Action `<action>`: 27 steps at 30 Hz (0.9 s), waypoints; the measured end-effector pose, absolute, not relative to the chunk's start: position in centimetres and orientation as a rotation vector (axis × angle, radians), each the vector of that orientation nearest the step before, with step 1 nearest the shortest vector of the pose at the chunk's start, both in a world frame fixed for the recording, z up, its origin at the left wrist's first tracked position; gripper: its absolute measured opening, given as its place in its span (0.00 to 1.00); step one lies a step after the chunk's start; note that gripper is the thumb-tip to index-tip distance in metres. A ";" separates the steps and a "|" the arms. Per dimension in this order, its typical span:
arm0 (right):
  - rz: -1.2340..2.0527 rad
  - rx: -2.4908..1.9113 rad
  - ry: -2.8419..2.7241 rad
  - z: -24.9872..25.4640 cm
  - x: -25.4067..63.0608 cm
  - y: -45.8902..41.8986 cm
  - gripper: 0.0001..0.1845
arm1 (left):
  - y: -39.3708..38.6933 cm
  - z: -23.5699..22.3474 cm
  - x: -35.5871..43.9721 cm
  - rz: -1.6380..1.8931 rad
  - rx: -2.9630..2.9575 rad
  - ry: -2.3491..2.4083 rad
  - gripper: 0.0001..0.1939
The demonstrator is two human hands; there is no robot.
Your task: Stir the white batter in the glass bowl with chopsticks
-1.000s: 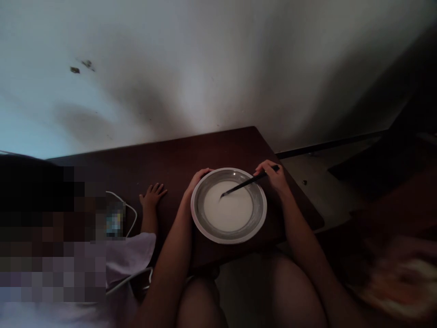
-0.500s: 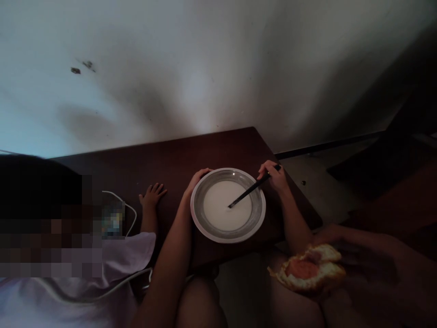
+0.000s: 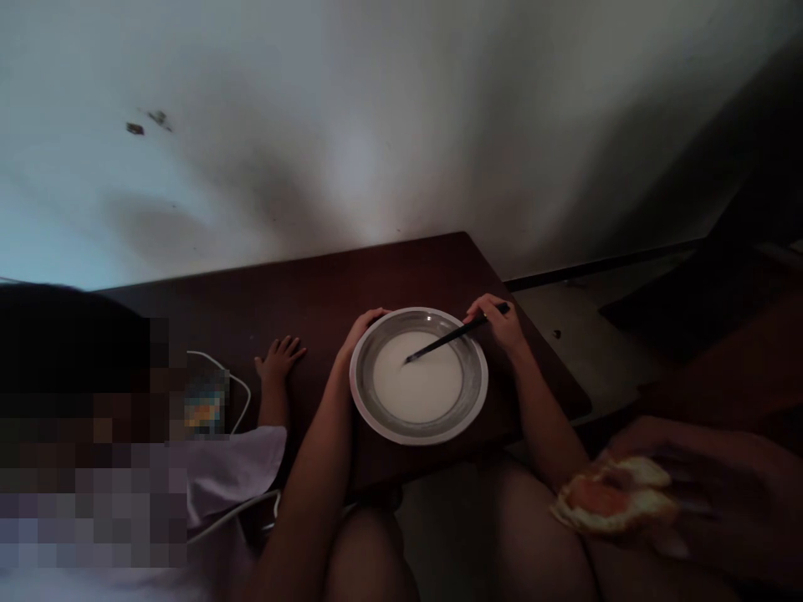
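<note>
A round metal basin (image 3: 419, 429) rests near the front edge of the dark table, holding a smooth white liquid (image 3: 420, 389). Around its left rim curls my left hand (image 3: 362, 329), its fingers partly hidden behind the basin. My right hand (image 3: 498, 322), just past the right rim, is closed around dark chopsticks (image 3: 448, 336). They slant down to the left, and their tips touch the liquid left of its middle.
At lower right another person's hand (image 3: 703, 477) holds a piece of bread-like food (image 3: 611, 502) with a reddish filling. On the left a person in a pale shirt (image 3: 242, 464) rests a hand (image 3: 280, 358) on the table (image 3: 376, 272), near a white cable (image 3: 244, 393).
The chopstick tips have moved left and slightly away from me through the liquid, my right hand shifting a little left. The other person's hand with the food has moved right. The basin stays put.
</note>
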State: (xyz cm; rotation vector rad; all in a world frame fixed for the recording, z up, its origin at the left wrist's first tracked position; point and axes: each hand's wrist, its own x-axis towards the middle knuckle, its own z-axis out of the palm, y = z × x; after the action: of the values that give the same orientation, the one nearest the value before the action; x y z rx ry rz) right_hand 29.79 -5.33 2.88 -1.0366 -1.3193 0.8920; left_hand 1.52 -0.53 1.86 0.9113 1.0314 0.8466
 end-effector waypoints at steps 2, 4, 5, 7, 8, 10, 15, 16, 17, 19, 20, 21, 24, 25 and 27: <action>0.855 -1.055 -1.266 2.9 29.9 -5.3 0.24 | -0.5 1.7 1.5 0.846 0.914 1.027 0.13; 0.894 -1.049 -1.277 2.9 29.9 -5.4 0.24 | -0.4 1.6 1.5 0.840 0.903 1.026 0.13; 0.926 -1.039 -1.307 3.0 29.8 -5.4 0.24 | -0.4 1.6 1.5 0.836 0.895 1.023 0.13; 0.956 -1.025 -1.371 3.1 29.7 -5.5 0.23 | -0.5 1.5 1.5 0.836 0.886 1.022 0.12; 0.941 -1.027 -1.383 3.1 29.7 -5.5 0.22 | -0.5 1.5 1.5 0.838 0.883 1.026 0.12; 0.881 -1.042 -1.349 3.2 29.7 -5.5 0.22 | -0.5 1.5 1.5 0.845 0.879 1.040 0.12; 0.937 -1.044 -1.340 3.1 29.8 -5.5 0.25 | -0.4 1.4 1.5 0.861 0.878 1.055 0.12; 0.953 -1.033 -1.371 3.1 29.7 -5.5 0.24 | -0.4 1.4 1.5 0.860 0.873 1.049 0.12; 0.949 -1.023 -1.394 3.1 29.8 -5.5 0.24 | -0.4 1.4 1.5 0.857 0.869 1.044 0.13; 0.884 -1.022 -1.372 3.1 29.9 -5.4 0.23 | -0.3 1.4 1.4 0.855 0.874 1.042 0.14; 0.845 -1.030 -1.335 3.0 30.0 -5.4 0.23 | -0.4 1.5 1.4 0.852 0.884 1.042 0.14; 0.817 -1.040 -1.294 3.0 30.1 -5.4 0.24 | -0.4 1.5 1.4 0.847 0.897 1.042 0.14; 0.874 -1.053 -1.281 3.0 30.1 -5.5 0.25 | -0.5 1.5 1.4 0.850 0.921 1.025 0.13; 0.922 -1.049 -1.322 3.1 30.0 -5.5 0.25 | -0.5 1.5 1.4 0.854 0.920 1.017 0.13; 0.966 -1.044 -1.393 3.1 29.8 -5.6 0.24 | -0.5 1.5 1.4 0.862 0.913 1.011 0.13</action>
State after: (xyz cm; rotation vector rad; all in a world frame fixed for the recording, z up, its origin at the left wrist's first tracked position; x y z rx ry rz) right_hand 29.83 -5.63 3.10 -1.0440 -1.3925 0.9658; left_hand 1.36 -0.52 1.46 0.9132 1.0106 0.8623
